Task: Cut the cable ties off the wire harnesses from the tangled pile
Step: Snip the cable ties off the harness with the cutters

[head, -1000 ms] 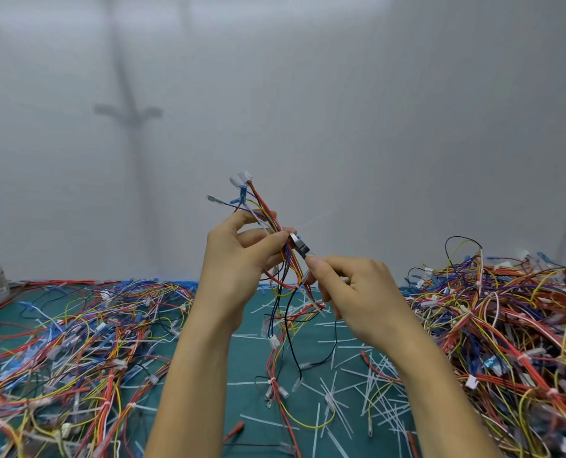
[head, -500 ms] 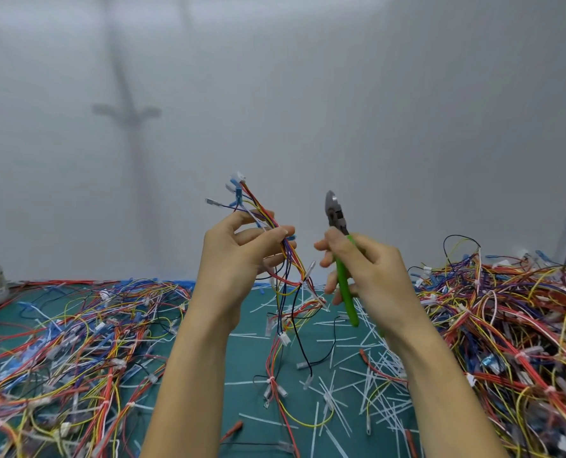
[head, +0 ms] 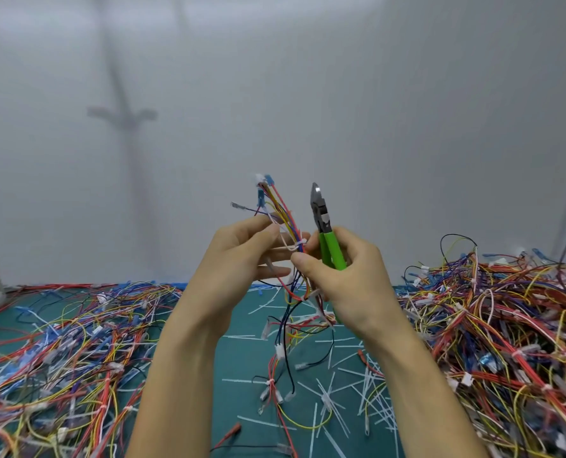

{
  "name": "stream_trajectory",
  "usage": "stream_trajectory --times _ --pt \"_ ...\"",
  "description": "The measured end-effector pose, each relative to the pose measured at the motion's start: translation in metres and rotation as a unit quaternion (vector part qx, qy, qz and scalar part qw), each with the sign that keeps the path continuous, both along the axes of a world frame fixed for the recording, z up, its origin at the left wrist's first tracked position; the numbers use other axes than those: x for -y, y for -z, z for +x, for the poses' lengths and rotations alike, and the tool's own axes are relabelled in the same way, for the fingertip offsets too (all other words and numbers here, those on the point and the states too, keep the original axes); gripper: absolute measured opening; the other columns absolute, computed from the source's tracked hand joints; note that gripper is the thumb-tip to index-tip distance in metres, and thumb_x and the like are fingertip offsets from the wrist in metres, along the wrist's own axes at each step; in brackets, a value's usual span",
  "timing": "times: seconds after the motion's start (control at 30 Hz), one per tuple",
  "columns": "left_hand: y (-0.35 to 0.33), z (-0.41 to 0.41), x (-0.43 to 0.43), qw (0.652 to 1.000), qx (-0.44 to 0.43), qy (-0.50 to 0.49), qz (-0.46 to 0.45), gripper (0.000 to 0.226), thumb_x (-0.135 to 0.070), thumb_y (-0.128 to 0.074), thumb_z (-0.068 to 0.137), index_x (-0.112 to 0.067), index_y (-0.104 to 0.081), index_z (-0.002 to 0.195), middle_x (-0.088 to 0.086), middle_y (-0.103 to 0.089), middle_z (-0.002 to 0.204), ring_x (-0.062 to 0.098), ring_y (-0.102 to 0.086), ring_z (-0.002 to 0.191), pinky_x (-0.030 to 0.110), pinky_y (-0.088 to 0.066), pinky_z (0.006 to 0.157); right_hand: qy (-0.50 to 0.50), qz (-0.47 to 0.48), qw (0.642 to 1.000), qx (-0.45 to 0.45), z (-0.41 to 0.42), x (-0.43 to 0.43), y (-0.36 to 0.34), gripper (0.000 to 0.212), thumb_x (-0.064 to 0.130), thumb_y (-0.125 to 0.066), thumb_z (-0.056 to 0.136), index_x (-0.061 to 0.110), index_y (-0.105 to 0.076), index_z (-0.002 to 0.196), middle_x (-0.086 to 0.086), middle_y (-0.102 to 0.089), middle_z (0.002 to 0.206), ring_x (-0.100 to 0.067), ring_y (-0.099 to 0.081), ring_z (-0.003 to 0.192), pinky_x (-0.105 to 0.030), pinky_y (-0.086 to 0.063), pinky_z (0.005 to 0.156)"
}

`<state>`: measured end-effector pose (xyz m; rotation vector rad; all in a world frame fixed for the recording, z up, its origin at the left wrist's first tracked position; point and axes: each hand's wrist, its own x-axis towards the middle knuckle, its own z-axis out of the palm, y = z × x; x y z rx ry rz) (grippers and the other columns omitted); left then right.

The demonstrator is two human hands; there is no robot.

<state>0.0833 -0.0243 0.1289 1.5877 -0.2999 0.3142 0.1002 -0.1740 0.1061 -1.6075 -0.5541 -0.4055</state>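
Pinching a wire harness (head: 280, 216) upright, the left grip (head: 242, 259) is clamped on its wires, a white cable tie (head: 299, 242) sitting between both grips. The right grip (head: 347, 276) is curled tight round green-handled cutters (head: 331, 249), tip up. Beneath them cut ties (head: 324, 395) litter the green counter (head: 242, 355); a left pile (head: 60, 342) and a right pile (head: 506, 325) flank them.

Head camera faces forward, seemingly slightly downward, close above the table (head: 242, 353).
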Motion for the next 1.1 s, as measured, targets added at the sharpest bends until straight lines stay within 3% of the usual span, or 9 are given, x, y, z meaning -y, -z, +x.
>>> stream_trajectory --times 0.1,0.2,0.3,0.43,0.53,0.67,0.83,0.97,1.1 --pt "0.000 -0.001 -0.002 0.999 0.003 -0.025 0.029 0.021 -0.021 -0.047 0.102 -0.017 -0.068 0.101 0.002 -0.077 0.085 0.019 -0.074 0.083 0.026 -0.057 0.080 -0.015 0.071 0.997 0.002 -0.003 0.001 -0.003 0.017 0.009 -0.072 0.085 0.017 -0.059 0.078 0.011 -0.056 0.061 -0.006 -0.048 0.055 -0.016 -0.042 0.053" --pt "-0.002 -0.004 -0.008 0.998 -0.014 -0.034 0.048 0.036 -0.035 -0.041 0.103 -0.013 -0.069 0.103 0.009 -0.076 0.081 0.023 -0.074 0.077 0.028 -0.053 0.081 -0.016 0.122 0.992 0.006 -0.004 0.007 -0.006 0.016 0.005 -0.069 0.086 0.015 -0.059 0.079 0.003 -0.056 0.064 -0.013 -0.050 0.058 -0.017 -0.043 0.051" --pt "-0.002 -0.006 -0.012 0.996 -0.039 -0.041 0.073 0.047 -0.042 -0.039 0.102 -0.009 -0.071 0.093 0.009 -0.076 0.079 0.023 -0.073 0.071 0.030 -0.052 0.081 -0.036 0.163 0.986 -0.006 -0.004 0.014 -0.008 0.017 0.002 -0.066 0.088 0.014 -0.057 0.081 0.005 -0.066 0.070 -0.015 -0.065 0.070 -0.020 -0.047 0.054" --pt "0.000 -0.004 -0.011 0.987 -0.053 -0.062 0.137 0.043 -0.039 -0.044 0.101 -0.010 -0.073 0.086 0.004 -0.076 0.076 0.012 -0.071 0.069 0.010 -0.050 0.065 -0.056 0.188 0.980 -0.027 -0.004 0.015 -0.007 0.017 -0.002 -0.061 0.090 0.013 -0.055 0.084 -0.002 -0.072 0.079 -0.009 -0.072 0.080 -0.017 -0.046 0.050" --pt "0.002 -0.003 -0.010 0.979 -0.053 -0.091 0.173 0.034 -0.038 -0.048 0.099 -0.019 -0.074 0.087 -0.004 -0.075 0.077 0.003 -0.065 0.065 0.020 -0.051 0.073 -0.057 0.196 0.978 -0.038 -0.003 0.016 -0.006 0.018 -0.002 -0.060 0.091 0.014 -0.056 0.084 0.002 -0.072 0.077 -0.011 -0.072 0.082 -0.017 -0.046 0.050" --pt "0.000 -0.003 -0.010 0.975 -0.004 -0.159 0.158 0.020 -0.032 -0.054 0.096 -0.029 -0.072 0.089 -0.016 -0.074 0.081 -0.006 -0.060 0.060 0.026 -0.046 0.072 -0.063 0.190 0.979 -0.042 -0.002 0.017 -0.005 0.016 -0.001 -0.061 0.091 0.014 -0.056 0.086 -0.002 -0.073 0.082 -0.014 -0.073 0.086 -0.018 -0.047 0.052" --pt "-0.009 -0.008 -0.005 0.964 0.101 -0.241 0.039 0.022 -0.015 -0.055 0.094 -0.027 -0.073 0.093 -0.016 -0.075 0.083 -0.001 -0.064 0.068 0.013 -0.046 0.065 -0.062 0.183 0.981 -0.036 -0.004 0.014 -0.005 0.015 0.001 -0.066 0.087 0.014 -0.058 0.085 -0.001 -0.073 0.080 -0.017 -0.074 0.087 -0.019 -0.049 0.053" --pt "-0.016 -0.021 -0.010 0.986 0.088 -0.142 0.013 0.019 -0.021 -0.056 0.096 -0.024 -0.075 0.092 -0.008 -0.076 0.088 0.003 -0.065 0.073 0.023 -0.045 0.068 -0.043 0.190 0.980 -0.034 -0.004 0.014 -0.006 0.016 0.006 -0.073 0.081 0.017 -0.060 0.081 -0.016 -0.070 0.087 -0.036 -0.069 0.089 -0.020 -0.049 0.052" --pt "-0.018 -0.021 -0.004 0.984 0.096 -0.134 0.065 0.010 -0.025 -0.064 0.090 -0.024 -0.075 0.088 -0.007 -0.076 0.084 0.005 -0.068 0.074 0.015 -0.050 0.067 -0.031 0.167 0.985 -0.018 -0.005 0.011 -0.007 0.015 0.006 -0.075 0.081 0.014 -0.062 0.083 -0.004 -0.070 0.080 -0.023 -0.068 0.074 -0.019 -0.050 0.054"
